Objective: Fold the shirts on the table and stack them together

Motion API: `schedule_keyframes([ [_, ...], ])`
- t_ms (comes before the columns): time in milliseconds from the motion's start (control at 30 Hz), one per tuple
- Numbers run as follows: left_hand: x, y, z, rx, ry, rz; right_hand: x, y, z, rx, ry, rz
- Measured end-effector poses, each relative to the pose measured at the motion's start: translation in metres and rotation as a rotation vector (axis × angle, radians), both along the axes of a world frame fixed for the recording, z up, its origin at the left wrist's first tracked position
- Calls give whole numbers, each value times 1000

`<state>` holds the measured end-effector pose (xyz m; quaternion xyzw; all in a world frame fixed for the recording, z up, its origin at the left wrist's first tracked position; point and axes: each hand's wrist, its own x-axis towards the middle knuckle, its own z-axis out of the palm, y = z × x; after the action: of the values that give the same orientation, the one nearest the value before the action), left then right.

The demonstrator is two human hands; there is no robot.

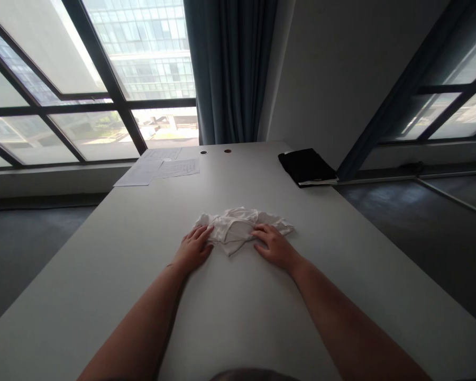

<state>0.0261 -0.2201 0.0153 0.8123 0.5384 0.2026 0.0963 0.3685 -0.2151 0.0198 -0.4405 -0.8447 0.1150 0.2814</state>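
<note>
A crumpled white cloth point(236, 230), with seams like a small garment, lies in loose folds on the white table point(230, 307). My left hand point(195, 246) rests on its left end, palm down, fingers stretched over the edge of the fabric. On the other side, my right hand point(275, 244) lies on the right part with its fingers somewhat apart. Neither hand visibly grips the fabric. One corner of the cloth points towards me between the hands.
Printed sheets of paper point(154, 166) lie at the table's far left. A black folder point(309, 166) with papers inside is at the far right. Two round cable holes point(227, 151) sit near the far edge, before a blue curtain point(230, 74) and windows.
</note>
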Motion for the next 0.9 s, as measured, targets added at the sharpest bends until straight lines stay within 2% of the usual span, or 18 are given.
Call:
schedule_keyframes([
  [100,3,-2,6,-43,82,62,-5,-2,-7,-87,-17,1],
  [200,11,-8,15,-18,165,139,-2,3,-14,-107,84,-7],
  [300,21,-14,19,40,227,209,1,8,-16,-91,138,27],
  [367,25,-15,18,101,210,194,2,8,-14,-27,132,19],
  [467,27,-15,18,134,127,-32,1,6,-7,77,92,-102],
  [567,30,-20,26,48,56,-270,1,5,-2,14,76,-189],
  [633,34,-28,33,-56,-30,-358,2,6,-2,-74,110,-162],
  [733,42,-41,37,-348,-280,-512,3,6,-2,-179,188,-59],
  [767,45,-44,36,-418,-345,-524,3,6,-2,-216,200,-14],
  [833,47,-45,30,-383,-367,-410,2,3,0,-300,194,88],
  [900,46,-39,22,-181,-291,-215,1,-1,4,-356,160,182],
])
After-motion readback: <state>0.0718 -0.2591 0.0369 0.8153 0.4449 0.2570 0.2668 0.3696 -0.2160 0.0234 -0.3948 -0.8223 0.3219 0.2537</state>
